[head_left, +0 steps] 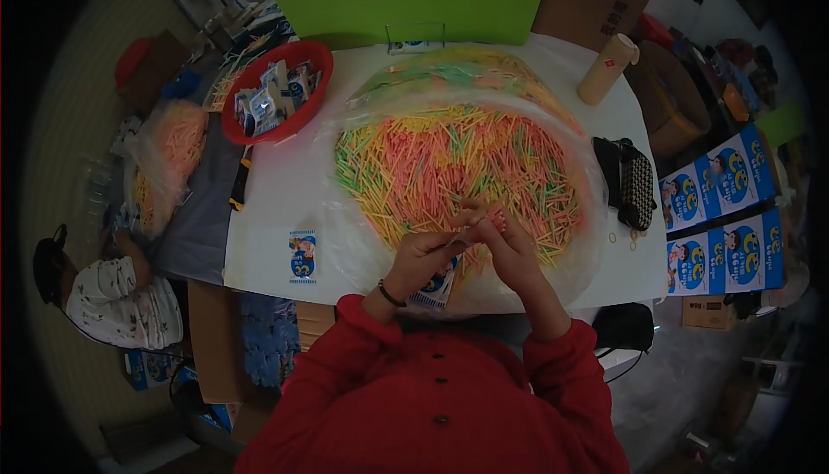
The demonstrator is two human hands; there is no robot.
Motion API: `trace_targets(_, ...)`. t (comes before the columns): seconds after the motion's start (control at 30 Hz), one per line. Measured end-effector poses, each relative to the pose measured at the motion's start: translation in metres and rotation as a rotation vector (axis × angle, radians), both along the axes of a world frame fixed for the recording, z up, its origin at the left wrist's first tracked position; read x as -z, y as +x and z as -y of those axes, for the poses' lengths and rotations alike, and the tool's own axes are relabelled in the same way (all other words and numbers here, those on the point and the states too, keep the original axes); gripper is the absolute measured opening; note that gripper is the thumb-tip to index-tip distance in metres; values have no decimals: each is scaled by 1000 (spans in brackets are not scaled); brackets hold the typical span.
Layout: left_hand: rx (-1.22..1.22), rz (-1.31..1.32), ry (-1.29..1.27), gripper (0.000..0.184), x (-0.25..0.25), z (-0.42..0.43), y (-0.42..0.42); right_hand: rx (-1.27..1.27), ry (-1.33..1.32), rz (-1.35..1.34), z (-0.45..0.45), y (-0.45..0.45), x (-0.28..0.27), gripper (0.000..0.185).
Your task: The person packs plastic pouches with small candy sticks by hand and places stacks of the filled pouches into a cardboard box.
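Over the front of a large clear plastic bag (596, 215) full of thin pink, yellow and green sticks (458, 154), my two hands meet. My left hand (420, 258) is closed in a pinch, and what lies in its fingers is too small to make out. The fingers of my right hand (511, 249) are closed around a few pink stick ends (496, 217). Under my left wrist, a blue and white packet (436, 286) is partly hidden. Another such packet (302, 255) lies flat on the white table (263, 245) to the left.
A red basin (324, 90) of packets stands at back left, with a black and orange cutter (241, 179) near it. A beige bottle (607, 68) and a patterned pouch (636, 187) are right. Blue boxes (721, 215) stack beyond. A seated person (129, 297) is left.
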State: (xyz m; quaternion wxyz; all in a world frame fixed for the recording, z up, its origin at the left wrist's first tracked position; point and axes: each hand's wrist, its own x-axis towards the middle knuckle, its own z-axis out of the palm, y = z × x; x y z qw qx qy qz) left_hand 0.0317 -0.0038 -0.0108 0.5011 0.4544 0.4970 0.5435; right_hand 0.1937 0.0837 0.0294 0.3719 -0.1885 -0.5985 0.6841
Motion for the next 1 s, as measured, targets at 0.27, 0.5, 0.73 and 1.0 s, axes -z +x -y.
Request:
trace_targets(0.27,37,312,100,32,3,-18,13,43,790,517,-10,4,-5,36)
trace_targets(0.5,118,190,168,36,-2,-34,8,236,577,410,-25,26,-12,47)
trace_targets(0.73,-22,295,134,23,-3,-26,12,264,468,467,0,41,2,12)
trace_targets(1.0,-526,108,-41,15,-43,66,-105,590,278,633,-41,106,0,12)
